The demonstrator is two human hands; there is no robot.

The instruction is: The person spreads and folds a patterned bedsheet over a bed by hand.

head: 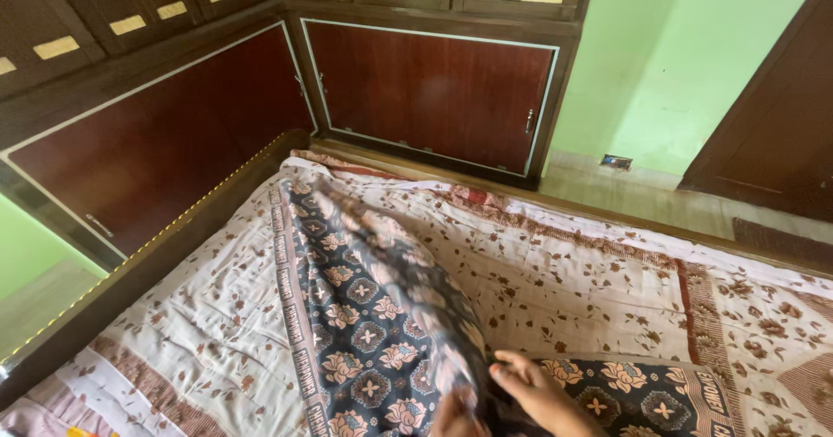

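While the camera looks down across a bed (130,272), the dark patterned cloth (364,315) lies on it, running from the far edge toward the near edge, its middle raised and blurred. The cloth is navy with cream and pink flower medallions and a pale printed border strip along its left side; another part of it lies flat to the right, at the near edge of the bed. At that near edge, the right hand (538,394) rests on the cloth with fingers curled over a fold, gripping it. Just left of it, the left hand (455,418) shows only partly, and whether its fingers are closed cannot be told. Under the cloth, a cream bedsheet (607,272) with small brown flowers and reddish border bands covers the bed. Beyond the bed's far edge stand dark wooden cabinets (434,90) with reddish doors and small yellow rectangular panels above. Right of the cabinets is a green wall (677,64) with a small socket plate (616,162) low down, then a dark door (772,124).
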